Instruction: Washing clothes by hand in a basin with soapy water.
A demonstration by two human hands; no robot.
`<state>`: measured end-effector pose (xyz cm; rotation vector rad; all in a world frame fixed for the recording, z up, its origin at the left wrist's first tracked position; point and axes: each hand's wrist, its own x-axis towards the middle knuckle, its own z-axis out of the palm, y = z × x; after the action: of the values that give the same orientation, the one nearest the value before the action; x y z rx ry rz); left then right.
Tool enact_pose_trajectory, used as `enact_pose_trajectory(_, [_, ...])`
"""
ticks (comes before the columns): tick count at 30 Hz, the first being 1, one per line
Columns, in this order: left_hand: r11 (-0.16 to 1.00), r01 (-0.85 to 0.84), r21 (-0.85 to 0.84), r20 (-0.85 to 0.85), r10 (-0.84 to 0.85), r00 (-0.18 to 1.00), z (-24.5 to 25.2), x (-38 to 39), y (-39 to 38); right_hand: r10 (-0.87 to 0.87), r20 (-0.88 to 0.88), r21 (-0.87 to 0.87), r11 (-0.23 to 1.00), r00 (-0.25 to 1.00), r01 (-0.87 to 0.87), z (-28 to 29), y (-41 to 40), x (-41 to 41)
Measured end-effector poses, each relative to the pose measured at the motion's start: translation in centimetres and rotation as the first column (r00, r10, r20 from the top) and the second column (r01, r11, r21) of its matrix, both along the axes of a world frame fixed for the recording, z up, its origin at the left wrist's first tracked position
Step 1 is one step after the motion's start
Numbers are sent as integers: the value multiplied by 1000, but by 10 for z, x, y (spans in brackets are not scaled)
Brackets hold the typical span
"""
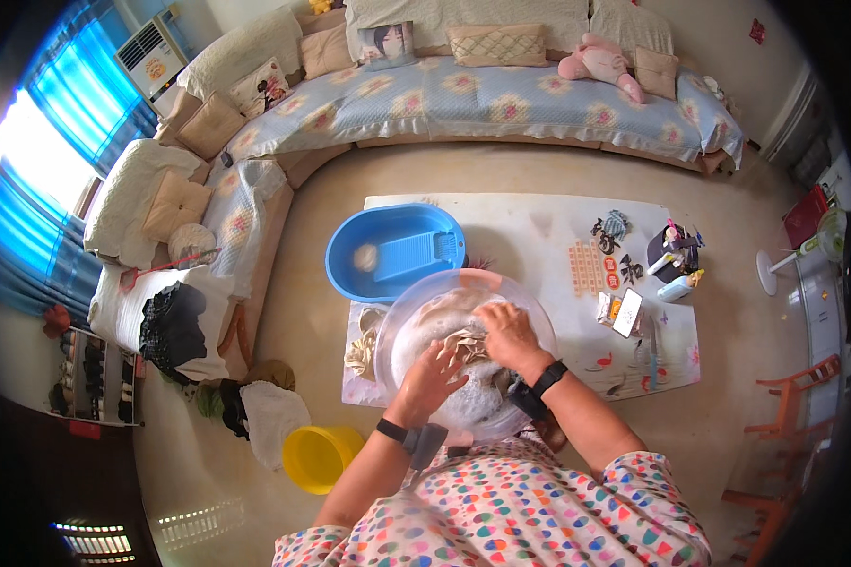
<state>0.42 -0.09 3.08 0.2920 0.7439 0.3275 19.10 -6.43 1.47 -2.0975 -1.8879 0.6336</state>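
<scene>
A clear plastic basin (pixel 543 312) full of white suds (pixel 471 397) stands before me at the table's near edge. Bunched beige cloth (pixel 466 346) pokes out of the foam between my hands. My right hand (pixel 512 337) has its fingers bent over the cloth's right side and grips it. On the other side, my left hand (pixel 425 383) rests against the cloth with thumb and fingers apart. Darker fabric (pixel 502 383) shows in the foam below my right hand. Whatever else lies under the suds is hidden.
Behind the basin sits a blue tub (pixel 337 266) with a ribbed washboard. Wrung beige cloth (pixel 362 354) lies on the table (pixel 525 220) at left. Rightward are a phone (pixel 627 312), a bottle (pixel 675 288) and a dark holder (pixel 663 262). A yellow bucket (pixel 319 461) stands on the floor.
</scene>
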Motion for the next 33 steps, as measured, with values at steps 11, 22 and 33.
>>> enact_pose_trajectory(11, [996, 71, 62, -87, -66, 994, -30, -5, -8, -71, -122, -157, 986, 990, 52, -29, 24, -7])
enact_pose_trajectory(22, [959, 91, 269, -69, -75, 995, -47, -10, -8, 113, -426, 270, 963, 898, 7, 63, -23, -64])
enact_pose_trajectory(33, [645, 146, 750, -154, -45, 987, -75, -14, -16, -19, -336, 448, 876, 942, 178, 20, 16, -59])
